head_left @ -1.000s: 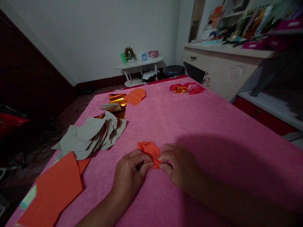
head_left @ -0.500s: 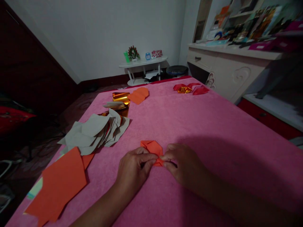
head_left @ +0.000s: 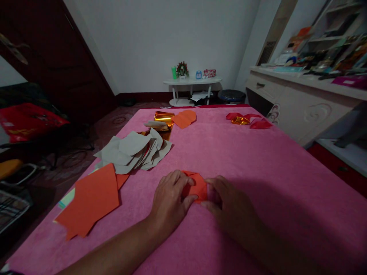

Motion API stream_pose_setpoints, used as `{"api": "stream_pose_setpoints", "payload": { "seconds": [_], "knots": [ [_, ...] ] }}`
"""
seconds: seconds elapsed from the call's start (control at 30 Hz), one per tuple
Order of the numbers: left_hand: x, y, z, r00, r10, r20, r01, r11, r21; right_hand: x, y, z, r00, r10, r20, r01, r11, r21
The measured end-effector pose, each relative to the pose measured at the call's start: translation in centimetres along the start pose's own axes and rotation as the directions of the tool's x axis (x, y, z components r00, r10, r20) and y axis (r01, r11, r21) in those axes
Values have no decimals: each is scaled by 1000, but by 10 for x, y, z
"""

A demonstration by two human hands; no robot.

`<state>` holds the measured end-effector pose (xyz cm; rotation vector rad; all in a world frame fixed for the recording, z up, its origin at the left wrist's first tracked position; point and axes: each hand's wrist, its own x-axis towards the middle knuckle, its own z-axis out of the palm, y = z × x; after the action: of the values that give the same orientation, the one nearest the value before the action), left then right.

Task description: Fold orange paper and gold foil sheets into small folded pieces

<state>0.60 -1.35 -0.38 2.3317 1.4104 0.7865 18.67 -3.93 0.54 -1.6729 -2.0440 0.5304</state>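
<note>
A small piece of orange paper (head_left: 200, 187), folded over along its edges, lies on the pink cloth in front of me. My left hand (head_left: 173, 194) holds its left side, the thumb on the near edge and the fingers across the top. At the right edge is my right hand (head_left: 229, 202), index finger at the far corner and thumb at the near one, with a gap between them. Larger orange sheets (head_left: 96, 198) are stacked to the left of my left forearm. Beyond them is a loose pile of grey-backed cut paper (head_left: 132, 149).
Farther back lie shiny gold foil (head_left: 163, 118) and an orange heart-shaped paper (head_left: 185, 118). Red and gold folded pieces (head_left: 248, 120) rest at the far right. A white side table (head_left: 192, 81) stands by the wall, and a cluttered white dresser (head_left: 292, 91) on the right.
My fingers have spread from a close pinch at the paper's middle to its left and right sides. The view has swung left, so everything appears farther right.
</note>
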Motion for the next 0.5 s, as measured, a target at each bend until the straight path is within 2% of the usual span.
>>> {"api": "stream_pose_setpoints", "payload": {
  "seconds": [0.07,0.13,0.3,0.5],
  "knots": [
    [1,-2,0,1000,-10,-28,10,1000,6,11,3,-2,997,54,-49,-52,997,51],
    [1,-6,1,999,-27,-38,27,1000,1,25,7,-4,996,81,-29,-78,992,104],
    [1,-10,3,998,-43,-52,42,999,-22,54,20,0,968,117,222,-174,950,258],
    [2,-11,1,997,-65,-42,63,997,-50,56,16,-7,927,33,373,-183,908,377]
  ]
}}
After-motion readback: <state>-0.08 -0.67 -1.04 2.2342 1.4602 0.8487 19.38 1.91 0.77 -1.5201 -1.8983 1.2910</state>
